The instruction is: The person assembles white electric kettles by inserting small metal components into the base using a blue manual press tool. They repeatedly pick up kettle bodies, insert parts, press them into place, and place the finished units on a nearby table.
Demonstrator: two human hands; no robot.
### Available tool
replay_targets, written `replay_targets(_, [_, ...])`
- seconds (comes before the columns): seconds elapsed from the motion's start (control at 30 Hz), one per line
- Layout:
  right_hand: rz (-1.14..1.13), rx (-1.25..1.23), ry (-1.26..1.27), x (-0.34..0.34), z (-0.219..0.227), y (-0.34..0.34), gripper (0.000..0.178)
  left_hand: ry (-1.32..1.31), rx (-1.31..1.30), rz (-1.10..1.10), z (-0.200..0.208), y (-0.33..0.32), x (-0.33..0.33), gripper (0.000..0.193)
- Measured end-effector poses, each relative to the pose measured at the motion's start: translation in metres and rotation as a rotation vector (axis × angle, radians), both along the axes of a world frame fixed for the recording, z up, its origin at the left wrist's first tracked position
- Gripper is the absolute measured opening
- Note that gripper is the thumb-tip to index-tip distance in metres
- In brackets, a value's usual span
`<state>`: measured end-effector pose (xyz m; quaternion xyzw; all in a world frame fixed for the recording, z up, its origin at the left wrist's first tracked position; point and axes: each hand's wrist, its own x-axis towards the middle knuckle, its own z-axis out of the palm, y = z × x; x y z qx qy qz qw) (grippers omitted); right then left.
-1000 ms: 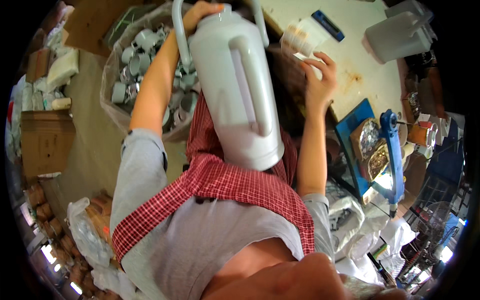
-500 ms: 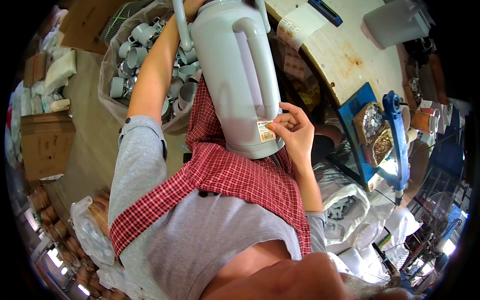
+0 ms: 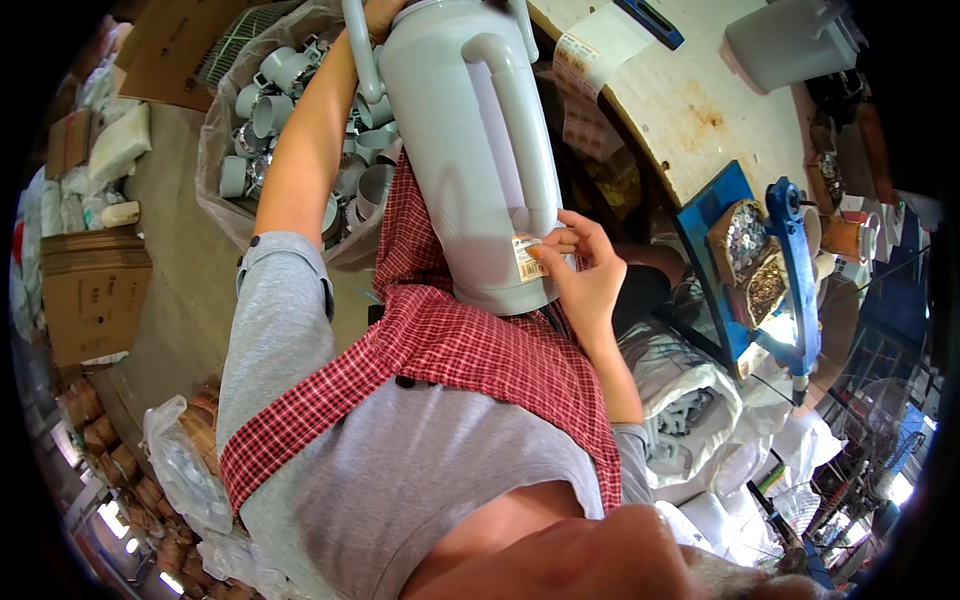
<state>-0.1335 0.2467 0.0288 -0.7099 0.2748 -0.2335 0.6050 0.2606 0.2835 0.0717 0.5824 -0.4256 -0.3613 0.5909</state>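
A large pale grey thermos jug [image 3: 445,170], with a long side handle [image 3: 520,140], leans across my lap against a red checked apron [image 3: 470,335]. At its top, my left hand [image 3: 380,18] grips near the rim, its fingers mostly hidden. Low on the jug's side is a small printed sticker [image 3: 530,268]. The thumb of my right hand [image 3: 588,262] presses on the sticker's edge, and the other fingers curl beside the lower end of the handle. A second grey handle bar [image 3: 364,55] rises by my left wrist.
On the left stands a plastic-lined bin [image 3: 215,180] of grey cups. The worktable [image 3: 690,110] at upper right bears a sheet of stickers [image 3: 590,65], a dark blue tool [image 3: 650,22] and a grey jug [image 3: 790,45]. A blue hand press [image 3: 795,280] stands at right, cartons [image 3: 95,300] at far left.
My right thumb has shifted slightly left over the sticker, and its fingers have moved a little. The jug and my left hand stay almost in place.
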Motion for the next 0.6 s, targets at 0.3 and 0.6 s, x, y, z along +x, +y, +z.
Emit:
replay_targets(0.3, [0.381,-0.878,0.165,-0.034,-0.03,-0.023,0.102,0.339,0.264,0.099,-0.005,0.008,0.006,0.046])
replay_targets(0.6, [0.098,-0.852,0.205,-0.027,0.083,-0.134,0.068,-0.268,-0.045,0.226,0.147,-0.045,0.046,0.036])
